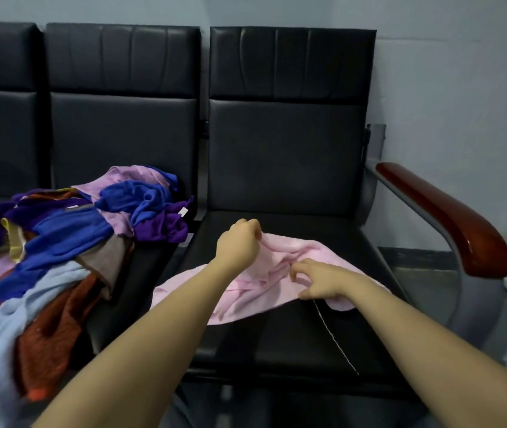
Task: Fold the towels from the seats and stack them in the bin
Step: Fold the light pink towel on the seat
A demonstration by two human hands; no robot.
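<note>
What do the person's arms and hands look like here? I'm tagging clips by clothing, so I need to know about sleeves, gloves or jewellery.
Both forearms are bare as far as the frame shows: no sleeve reaches into view on either one. The left hand and the right hand are ungloved. No watch, bracelet or ring shows on either wrist or on the fingers in sight. Nothing above the forearms is in frame.

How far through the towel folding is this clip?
Early. No folded towel or stack shows. In hand: the left hand grips the crumpled pink towel on the right seat, the right hand touching it. Left: the mixed pile on the neighbouring seat.
</note>
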